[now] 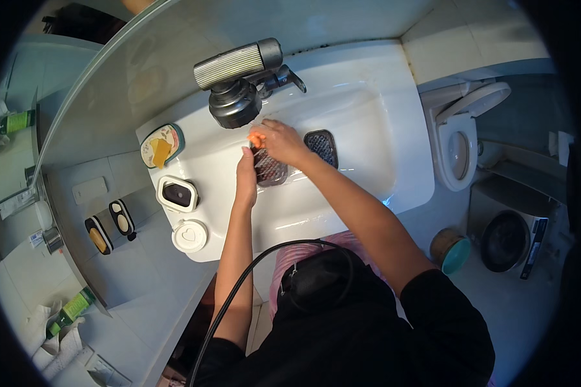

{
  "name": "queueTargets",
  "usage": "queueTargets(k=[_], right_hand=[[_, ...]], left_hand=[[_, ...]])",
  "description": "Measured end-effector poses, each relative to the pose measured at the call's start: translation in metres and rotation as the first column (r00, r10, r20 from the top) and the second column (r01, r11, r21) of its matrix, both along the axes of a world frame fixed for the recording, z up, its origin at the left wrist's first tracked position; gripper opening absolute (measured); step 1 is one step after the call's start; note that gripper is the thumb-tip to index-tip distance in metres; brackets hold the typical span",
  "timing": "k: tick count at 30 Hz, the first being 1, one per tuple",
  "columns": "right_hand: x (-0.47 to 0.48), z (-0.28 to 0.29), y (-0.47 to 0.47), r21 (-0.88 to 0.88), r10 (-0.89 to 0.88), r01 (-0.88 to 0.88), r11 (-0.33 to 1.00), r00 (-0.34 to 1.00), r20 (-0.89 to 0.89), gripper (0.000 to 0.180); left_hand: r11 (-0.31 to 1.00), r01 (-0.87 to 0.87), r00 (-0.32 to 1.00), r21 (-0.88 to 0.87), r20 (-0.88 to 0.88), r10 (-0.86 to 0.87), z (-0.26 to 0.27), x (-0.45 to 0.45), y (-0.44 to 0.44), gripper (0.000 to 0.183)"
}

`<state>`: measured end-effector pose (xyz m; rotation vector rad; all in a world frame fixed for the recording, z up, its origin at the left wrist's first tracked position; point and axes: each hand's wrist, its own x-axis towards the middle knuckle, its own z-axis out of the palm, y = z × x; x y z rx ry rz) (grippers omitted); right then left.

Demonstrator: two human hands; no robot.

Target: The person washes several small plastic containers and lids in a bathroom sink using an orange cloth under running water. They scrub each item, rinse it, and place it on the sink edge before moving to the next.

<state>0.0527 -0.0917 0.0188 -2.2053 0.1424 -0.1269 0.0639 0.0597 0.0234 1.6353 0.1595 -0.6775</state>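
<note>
Over a white washbasin (368,169), my left hand (246,174) holds a clear plastic container (273,175) with a textured, reddish-brown inside by its left side. My right hand (282,140) grips a small orange object (256,139), perhaps a brush or sponge, at the container's upper end. Just right of that hand, a dark tray with a bumpy grid surface (321,146) lies in the basin, partly behind my right wrist. A grey metallic faucet with a ribbed cylinder (235,63) stands above my hands.
On the basin's left ledge are a soap dish (175,138) with yellow pieces, a white-rimmed dark container (177,193) and a round white lid (190,236). A black cable (252,263) arcs before me. A toilet (457,150) and a teal-lined bucket (452,254) stand to the right.
</note>
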Motion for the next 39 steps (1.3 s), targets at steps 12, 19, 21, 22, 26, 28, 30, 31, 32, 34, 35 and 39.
queueTargets(k=[12, 19, 21, 22, 26, 28, 30, 31, 32, 34, 35, 39], right_hand=[[-0.002, -0.008, 0.035, 0.208, -0.473, 0.469, 0.858, 0.88, -0.034, 0.029], [-0.044, -0.026, 0.068, 0.303, -0.564, 0.669, 0.679, 0.739, -0.368, 0.031], [-0.048, -0.032, 0.071, 0.378, -0.576, 0.701, 0.605, 0.713, -0.4, 0.031], [-0.047, -0.038, 0.068, 0.353, -0.592, 0.685, 0.637, 0.728, -0.346, 0.03], [-0.026, -0.017, 0.048, 0.237, -0.549, 0.591, 0.771, 0.805, -0.224, 0.026], [-0.026, -0.011, 0.046, 0.229, -0.553, 0.572, 0.788, 0.82, -0.144, 0.027], [-0.036, -0.016, 0.048, 0.32, -0.56, 0.563, 0.762, 0.821, -0.11, 0.029], [-0.04, -0.02, 0.049, 0.364, -0.565, 0.555, 0.748, 0.82, -0.092, 0.03], [-0.042, -0.025, 0.052, 0.359, -0.574, 0.54, 0.761, 0.819, -0.014, 0.031], [-0.048, -0.032, 0.055, 0.336, -0.579, 0.513, 0.79, 0.805, 0.134, 0.033], [-0.051, -0.037, 0.05, 0.314, -0.546, 0.495, 0.81, 0.832, 0.098, 0.034], [-0.037, -0.027, 0.028, 0.212, -0.421, 0.416, 0.884, 0.907, -0.022, 0.037]], left_hand=[[0.911, -0.171, 0.853, 0.376, 0.519, -0.054, 0.014, -0.007, -0.033, 0.045], [0.925, -0.27, 0.816, 0.266, 0.574, 0.073, 0.003, -0.011, -0.045, 0.046], [0.932, -0.281, 0.819, 0.229, 0.563, 0.108, 0.003, -0.009, -0.047, 0.047], [0.932, -0.299, 0.822, 0.205, 0.551, 0.143, -0.001, -0.013, -0.046, 0.048], [0.913, -0.355, 0.825, 0.203, 0.528, 0.203, -0.002, -0.016, -0.044, 0.051], [0.913, -0.365, 0.818, 0.181, 0.53, 0.222, 0.008, -0.012, -0.051, 0.054], [0.893, -0.391, 0.809, 0.221, 0.546, 0.219, 0.002, -0.007, -0.054, 0.054], [0.883, -0.404, 0.803, 0.239, 0.555, 0.218, 0.0, -0.005, -0.055, 0.054], [0.88, -0.427, 0.805, 0.205, 0.529, 0.268, -0.001, -0.003, -0.054, 0.054], [0.868, -0.475, 0.809, 0.143, 0.459, 0.367, 0.001, -0.005, -0.057, 0.056], [0.872, -0.455, 0.813, 0.18, 0.484, 0.324, -0.002, -0.008, -0.059, 0.056], [0.879, -0.381, 0.82, 0.287, 0.544, 0.178, -0.006, -0.023, -0.054, 0.057]])
